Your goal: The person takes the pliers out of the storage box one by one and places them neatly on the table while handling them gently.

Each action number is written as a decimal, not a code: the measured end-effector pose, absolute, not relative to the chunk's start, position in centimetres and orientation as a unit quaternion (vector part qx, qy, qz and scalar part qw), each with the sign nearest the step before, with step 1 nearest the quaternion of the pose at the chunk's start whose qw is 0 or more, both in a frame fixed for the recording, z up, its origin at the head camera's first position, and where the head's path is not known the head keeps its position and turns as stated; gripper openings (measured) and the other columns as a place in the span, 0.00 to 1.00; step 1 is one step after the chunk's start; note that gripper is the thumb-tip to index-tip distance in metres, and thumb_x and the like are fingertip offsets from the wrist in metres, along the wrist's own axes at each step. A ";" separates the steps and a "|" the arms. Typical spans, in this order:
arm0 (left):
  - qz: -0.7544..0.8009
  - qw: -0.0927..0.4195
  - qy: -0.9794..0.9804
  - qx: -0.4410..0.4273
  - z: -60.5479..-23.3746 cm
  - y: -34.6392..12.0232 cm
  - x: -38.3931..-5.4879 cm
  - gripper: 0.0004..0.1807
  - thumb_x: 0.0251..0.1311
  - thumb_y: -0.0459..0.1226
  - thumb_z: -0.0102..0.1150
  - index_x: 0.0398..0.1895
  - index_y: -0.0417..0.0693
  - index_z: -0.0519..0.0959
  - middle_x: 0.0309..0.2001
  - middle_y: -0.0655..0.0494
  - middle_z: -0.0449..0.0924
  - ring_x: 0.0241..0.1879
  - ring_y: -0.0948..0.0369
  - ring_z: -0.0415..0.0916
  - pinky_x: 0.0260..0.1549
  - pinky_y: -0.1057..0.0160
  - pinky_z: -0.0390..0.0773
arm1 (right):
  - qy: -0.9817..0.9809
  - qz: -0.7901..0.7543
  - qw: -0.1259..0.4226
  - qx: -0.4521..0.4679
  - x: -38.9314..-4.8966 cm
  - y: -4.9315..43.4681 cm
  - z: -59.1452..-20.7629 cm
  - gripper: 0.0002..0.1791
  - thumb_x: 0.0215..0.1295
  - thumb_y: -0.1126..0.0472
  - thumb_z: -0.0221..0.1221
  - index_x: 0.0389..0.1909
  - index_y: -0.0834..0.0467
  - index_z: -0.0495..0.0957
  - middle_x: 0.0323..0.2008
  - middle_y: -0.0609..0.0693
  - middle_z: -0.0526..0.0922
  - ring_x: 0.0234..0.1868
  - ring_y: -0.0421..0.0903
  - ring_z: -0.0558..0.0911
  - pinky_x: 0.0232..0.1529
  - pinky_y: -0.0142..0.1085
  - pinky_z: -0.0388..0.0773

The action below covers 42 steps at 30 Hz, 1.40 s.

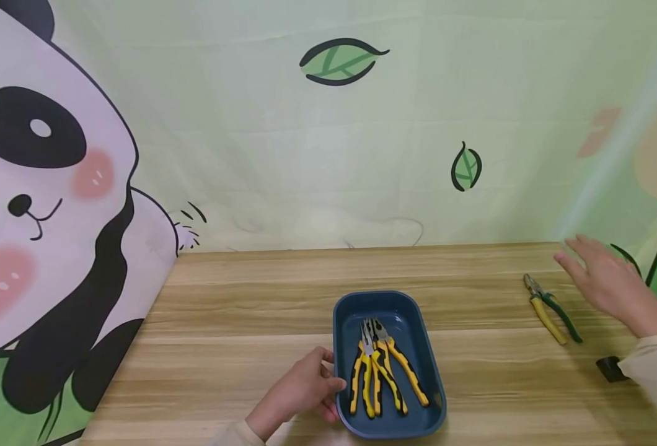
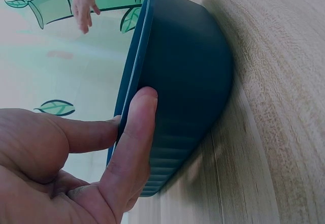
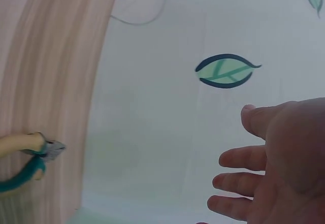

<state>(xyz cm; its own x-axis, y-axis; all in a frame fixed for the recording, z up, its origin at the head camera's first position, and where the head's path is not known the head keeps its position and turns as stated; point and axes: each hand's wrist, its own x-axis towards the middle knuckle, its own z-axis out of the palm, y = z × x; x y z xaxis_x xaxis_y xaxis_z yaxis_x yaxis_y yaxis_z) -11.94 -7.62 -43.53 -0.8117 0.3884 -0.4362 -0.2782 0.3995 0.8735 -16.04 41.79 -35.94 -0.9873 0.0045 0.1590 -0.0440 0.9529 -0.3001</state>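
Left hand (image 1: 305,385) pinches left rim of blue tray (image 1: 409,323) on counter (image 1: 239,322), probably steadying it; tray's long axis near-to-far. Yellow-and-black pliers (image 1: 387,373) lie inside, tips far, handles near, perhaps to keep them together. Right hand (image 1: 613,282), empty, fingers spread, hovers right of loose pliers (image 1: 546,318): tips far-left, long axis slanting near-right.

Legible text: none on the blue tray (image 1: 390,428), the yellow-and-black pliers (image 1: 410,373) inside it, or the cutting pliers (image 1: 548,319) to its right. A reddish mark (image 1: 599,132) on the backdrop (image 1: 362,155), above and right of the tray, is unreadable.
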 end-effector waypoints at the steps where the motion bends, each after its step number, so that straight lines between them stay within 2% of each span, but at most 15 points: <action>1: 0.546 0.305 0.779 0.035 -43.5 -7.6 -11.9 0.22 0.69 0.26 0.61 0.62 0.31 0.65 0.34 0.41 0.81 0.19 0.56 0.81 0.19 0.58 0.88 | -0.985 0.150 0.083 0.010 -16.0 41.7 -35.7 0.40 0.86 0.43 0.36 0.73 0.78 0.54 0.71 0.82 0.52 0.69 0.83 0.52 0.62 0.81 0.52; 10: 0.544 0.308 0.780 0.034 -43.4 -7.7 -11.9 0.22 0.70 0.26 0.61 0.62 0.31 0.65 0.34 0.42 0.81 0.19 0.56 0.82 0.20 0.58 0.88 | -0.987 0.124 0.099 0.017 -15.7 41.4 -33.6 0.38 0.86 0.45 0.35 0.74 0.78 0.53 0.72 0.81 0.51 0.72 0.80 0.50 0.64 0.80 0.52; 21: 0.543 0.306 0.781 0.038 -43.5 -7.7 -11.9 0.22 0.70 0.27 0.61 0.62 0.31 0.65 0.34 0.41 0.81 0.19 0.56 0.82 0.19 0.58 0.88 | -0.986 0.128 0.102 0.022 -15.9 41.1 -31.9 0.39 0.86 0.45 0.34 0.74 0.78 0.50 0.74 0.80 0.46 0.75 0.78 0.45 0.69 0.77 0.46; 29: 0.542 0.305 0.782 0.038 -43.5 -7.6 -11.9 0.22 0.70 0.27 0.61 0.61 0.31 0.65 0.34 0.42 0.81 0.19 0.56 0.82 0.20 0.58 0.88 | -0.987 0.122 0.105 0.017 -16.1 41.0 -31.1 0.40 0.86 0.44 0.32 0.75 0.78 0.48 0.75 0.79 0.45 0.75 0.78 0.42 0.68 0.79 0.43; 42: 0.541 0.304 0.783 0.039 -43.5 -7.5 -11.9 0.22 0.70 0.26 0.61 0.61 0.31 0.65 0.34 0.42 0.81 0.19 0.56 0.82 0.20 0.58 0.88 | -0.984 0.135 0.116 0.024 -16.4 41.2 -31.3 0.41 0.86 0.43 0.33 0.76 0.77 0.47 0.76 0.79 0.43 0.77 0.76 0.40 0.76 0.69 0.36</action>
